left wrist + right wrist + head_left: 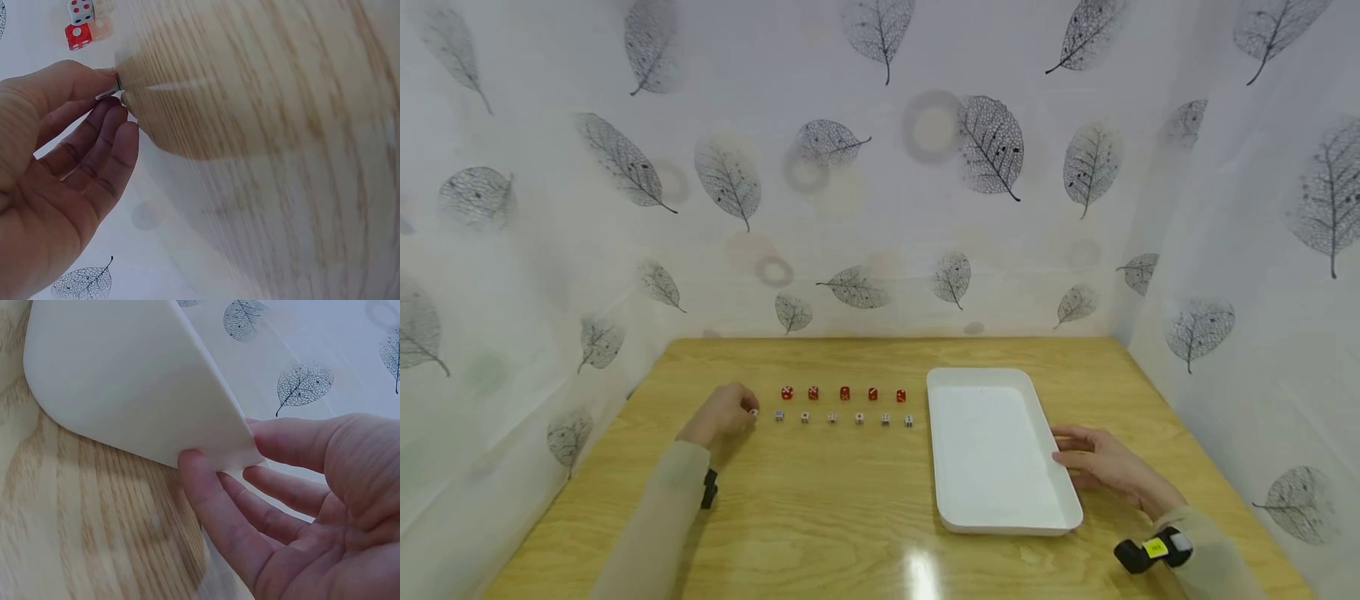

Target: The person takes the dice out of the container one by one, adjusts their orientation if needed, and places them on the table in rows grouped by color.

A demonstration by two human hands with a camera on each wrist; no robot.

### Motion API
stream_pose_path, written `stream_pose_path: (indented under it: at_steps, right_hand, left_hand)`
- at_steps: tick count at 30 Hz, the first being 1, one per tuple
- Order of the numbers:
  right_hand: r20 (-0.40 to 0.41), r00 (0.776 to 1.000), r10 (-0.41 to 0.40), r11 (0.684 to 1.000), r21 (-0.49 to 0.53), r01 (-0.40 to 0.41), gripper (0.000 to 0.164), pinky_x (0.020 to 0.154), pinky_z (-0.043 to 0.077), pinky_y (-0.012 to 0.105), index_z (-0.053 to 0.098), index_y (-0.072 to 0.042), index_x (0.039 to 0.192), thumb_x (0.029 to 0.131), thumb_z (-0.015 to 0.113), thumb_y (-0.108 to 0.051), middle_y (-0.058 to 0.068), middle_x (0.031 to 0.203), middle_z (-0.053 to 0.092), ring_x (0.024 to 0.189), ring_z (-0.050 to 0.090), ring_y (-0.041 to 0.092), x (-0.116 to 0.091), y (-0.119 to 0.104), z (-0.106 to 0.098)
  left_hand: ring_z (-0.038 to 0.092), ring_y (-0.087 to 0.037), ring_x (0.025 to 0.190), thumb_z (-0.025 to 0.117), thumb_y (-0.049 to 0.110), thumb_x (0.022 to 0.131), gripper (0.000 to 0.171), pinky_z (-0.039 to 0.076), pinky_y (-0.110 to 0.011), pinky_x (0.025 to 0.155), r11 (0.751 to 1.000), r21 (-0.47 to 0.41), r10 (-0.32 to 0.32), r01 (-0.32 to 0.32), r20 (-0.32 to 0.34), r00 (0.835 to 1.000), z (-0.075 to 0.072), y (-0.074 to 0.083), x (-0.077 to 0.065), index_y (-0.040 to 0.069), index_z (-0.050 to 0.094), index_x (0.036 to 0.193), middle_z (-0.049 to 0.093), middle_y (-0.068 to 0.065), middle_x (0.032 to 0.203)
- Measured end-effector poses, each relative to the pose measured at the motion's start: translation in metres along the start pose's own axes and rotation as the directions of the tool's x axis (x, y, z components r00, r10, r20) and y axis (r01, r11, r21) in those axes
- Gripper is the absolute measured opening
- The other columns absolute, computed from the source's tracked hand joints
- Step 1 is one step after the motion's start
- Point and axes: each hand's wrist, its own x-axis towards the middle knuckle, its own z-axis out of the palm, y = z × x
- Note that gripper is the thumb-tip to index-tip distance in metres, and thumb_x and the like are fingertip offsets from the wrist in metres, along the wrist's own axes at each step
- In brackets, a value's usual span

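My left hand (730, 410) is at the left end of two rows of dice, its thumb and fingertips pinching a small white die (754, 412). In the left wrist view only a pale edge of that die (107, 93) shows between the fingers. To its right run a back row of red dice (845, 393) and a front row of white dice (832, 418), several in each. My right hand (1112, 467) touches the right side wall of a white rectangular tray (1060, 475). Seen from the right wrist, its fingertips (195, 459) rest against the outer wall and rim, fairly straight.
The wooden table (805, 508) bears the dice on its left half and the tray on its right. A pale curtain (895, 225) printed with grey leaves encloses the back and both sides. Each wrist wears a black band (1153, 550) over a light sleeve.
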Motion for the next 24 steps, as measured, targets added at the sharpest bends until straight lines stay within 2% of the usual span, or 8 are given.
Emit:
stream_pose_path:
  at_steps: [7, 11, 14, 17, 20, 24]
  right_hand:
    - [-0.001, 1.0, -0.005, 1.0, -0.013, 0.005, 0.074, 0.08, 0.058, 0.041, 0.028, 0.008, 0.149, 0.094, 0.066, -0.024, 0.036, 0.14, 0.04, 0.103, 0.064, 0.023, 0.001, 0.0, -0.003]
    - [0.004, 1.0, -0.024, 1.0, -0.01, 0.024, 0.073, 0.082, 0.058, 0.042, 0.027, 0.009, 0.149, 0.096, 0.063, -0.026, 0.037, 0.142, 0.039, 0.108, 0.063, 0.027, 0.001, 0.0, -0.003]
    - [-0.024, 0.999, -0.048, 0.998, -0.044, 0.047, 0.07, 0.083, 0.058, 0.041, 0.028, 0.008, 0.149, 0.098, 0.061, -0.028, 0.035, 0.141, 0.041, 0.111, 0.063, 0.03, 0.003, -0.004, -0.001]
    - [-0.065, 0.994, -0.093, 0.989, -0.117, 0.085, 0.067, 0.084, 0.058, 0.039, 0.03, 0.009, 0.148, 0.1, 0.057, -0.029, 0.035, 0.14, 0.042, 0.112, 0.063, 0.034, 0.007, -0.012, 0.002]
    - [-0.105, 0.981, -0.162, 0.964, -0.229, 0.135, 0.064, 0.088, 0.056, 0.042, 0.031, 0.01, 0.147, 0.102, 0.053, -0.03, 0.035, 0.14, 0.042, 0.116, 0.058, 0.041, 0.012, -0.025, 0.003]
    - [-0.152, 0.957, -0.248, 0.9, -0.402, 0.17, 0.065, 0.094, 0.051, 0.051, 0.037, 0.007, 0.145, 0.102, 0.05, -0.04, 0.033, 0.143, 0.043, 0.125, 0.049, 0.047, 0.024, -0.043, 0.002]
  left_hand:
    - [0.061, -0.029, 0.094, 0.061, 0.004, 0.092, 0.016, 0.053, -0.045, 0.082, 1.0, -0.017, -0.006, 0.006, 0.005, 1.0, 0.001, 0.001, 0.001, -0.001, 0.069, 0.105, 0.067, -0.014, 0.101]
    - [0.061, -0.027, 0.092, 0.062, 0.002, 0.089, 0.018, 0.054, -0.044, 0.082, 1.0, -0.024, -0.009, 0.009, 0.01, 1.0, 0.003, 0.003, 0.001, -0.001, 0.069, 0.105, 0.067, -0.013, 0.099]
    - [0.061, -0.028, 0.091, 0.062, 0.001, 0.088, 0.02, 0.054, -0.045, 0.081, 1.0, -0.023, 0.001, -0.001, 0.02, 1.0, 0.002, 0.004, 0.0, -0.003, 0.068, 0.107, 0.066, -0.015, 0.1]
    - [0.061, -0.035, 0.098, 0.059, 0.003, 0.09, 0.028, 0.052, -0.049, 0.085, 1.0, -0.019, 0.005, -0.004, 0.016, 1.0, -0.001, 0.004, -0.003, -0.007, 0.063, 0.116, 0.065, -0.02, 0.107]
    - [0.058, -0.043, 0.108, 0.055, 0.008, 0.095, 0.038, 0.049, -0.056, 0.09, 1.0, -0.024, 0.008, -0.008, -0.005, 1.0, -0.003, 0.006, -0.005, -0.011, 0.054, 0.127, 0.06, -0.028, 0.118]
    - [0.056, -0.047, 0.114, 0.053, 0.012, 0.096, 0.045, 0.05, -0.055, 0.088, 0.999, -0.03, 0.027, -0.029, -0.082, 0.996, -0.003, 0.016, -0.006, -0.009, 0.047, 0.135, 0.055, -0.033, 0.127]
